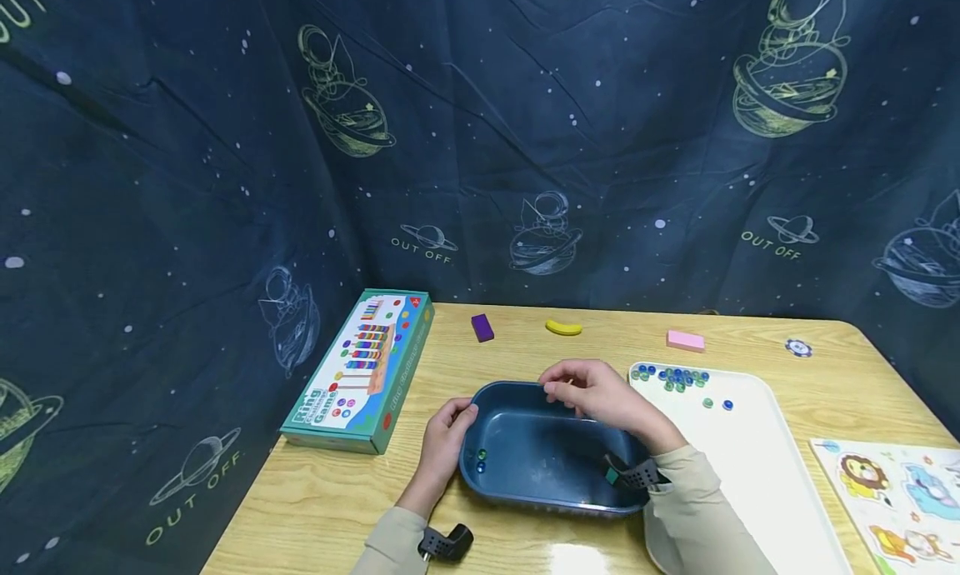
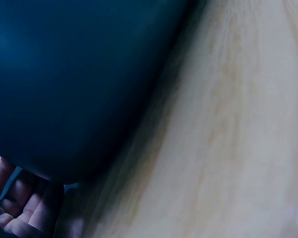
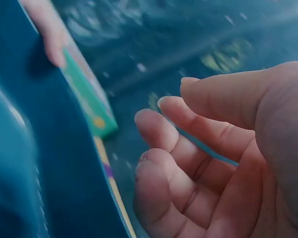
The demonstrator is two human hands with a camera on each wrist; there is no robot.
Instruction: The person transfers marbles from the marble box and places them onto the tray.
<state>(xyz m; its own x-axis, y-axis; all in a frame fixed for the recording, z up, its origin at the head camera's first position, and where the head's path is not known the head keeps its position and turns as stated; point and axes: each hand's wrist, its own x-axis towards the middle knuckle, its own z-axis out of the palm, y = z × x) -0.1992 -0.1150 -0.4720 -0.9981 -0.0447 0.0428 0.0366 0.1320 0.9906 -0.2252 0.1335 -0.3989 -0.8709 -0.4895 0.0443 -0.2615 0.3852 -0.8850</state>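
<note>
A dark blue oblong basin (image 1: 555,442) is in front of me on the wooden table. A green marble (image 1: 482,454) and a blue marble (image 1: 481,467) lie at its left end. My left hand (image 1: 444,446) grips the left rim, its thumb on the edge; in the left wrist view its curled fingers (image 2: 37,208) show beside the basin's outer wall. Over the far rim is my right hand (image 1: 592,389), the fingers loosely bent. Nothing shows between the right thumb and fingers (image 3: 154,188) in the right wrist view. Whether it touches the rim is unclear.
To the right, a white tray (image 1: 738,475) holds several blue and green marbles (image 1: 678,378). A ring game box (image 1: 360,371) lies at the left. Farther back are a purple block (image 1: 482,327), a toy banana (image 1: 563,328), a pink block (image 1: 686,341) and a chip (image 1: 798,347). An animal puzzle (image 1: 892,496) sits far right.
</note>
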